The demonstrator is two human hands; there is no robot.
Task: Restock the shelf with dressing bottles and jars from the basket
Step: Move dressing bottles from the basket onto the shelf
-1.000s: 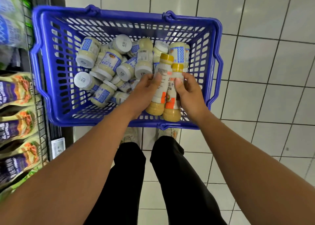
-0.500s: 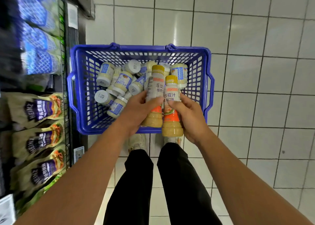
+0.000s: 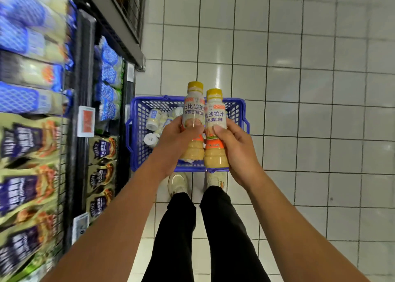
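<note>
Two yellow-capped dressing bottles are held upright, side by side and touching, above the blue basket [image 3: 136, 145] on the tiled floor. My left hand [image 3: 175, 140] grips the left dressing bottle [image 3: 193, 111] around its middle. My right hand [image 3: 233, 151] grips the right dressing bottle [image 3: 214, 119] the same way. Several white-lidded jars [image 3: 152, 119] lie loose in the basket's left part; the rest of its contents is hidden behind my hands and the bottles.
A wire shelf unit [image 3: 83, 93] runs down the left side, stocked with blue packs [image 3: 109, 72] above and dark-labelled pouches [image 3: 102, 149] below, with price tags [image 3: 86, 121] on the rails. My legs and shoes stand just behind the basket. White tiled floor spreads to the right.
Both hands have lifted the two bottles out of the basket and higher. The view has pulled back and up, so the basket looks smaller and more of the shelf shows.
</note>
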